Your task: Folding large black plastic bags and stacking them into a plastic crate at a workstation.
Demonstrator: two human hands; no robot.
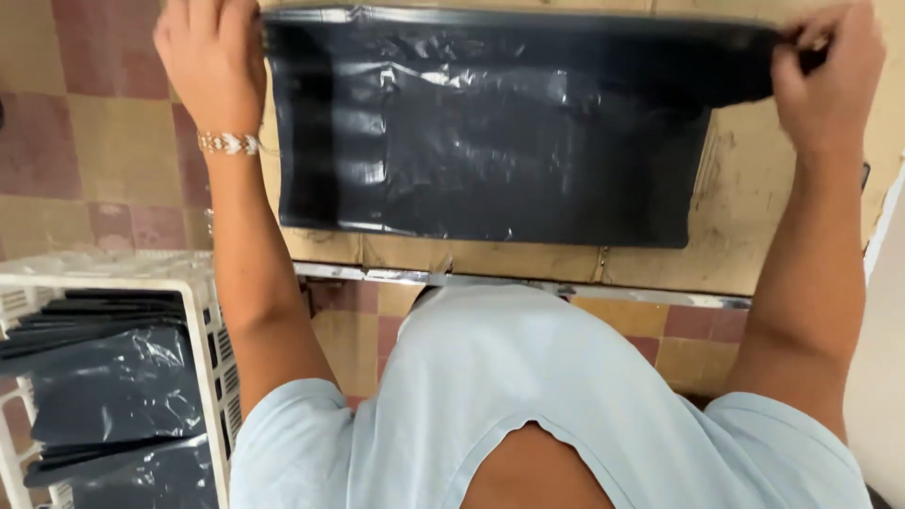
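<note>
A black plastic bag (490,141) lies flat on a sheet of brown cardboard (754,217) in front of me. My left hand (212,57) grips the bag's far left corner; a beaded bracelet (226,143) circles that wrist. My right hand (825,71) pinches the bag's far right corner, where the plastic bunches up. The far edge of the bag is pulled taut between both hands. My pale blue shirt (490,396) fills the lower middle of the view.
A white plastic crate (203,320) at the lower left holds a stack of folded black plastic bags (104,386). The cardboard's near edge carries a shiny strip of tape (509,283). Pink and tan floor tiles (85,141) surround the cardboard. A white surface (886,358) runs along the right.
</note>
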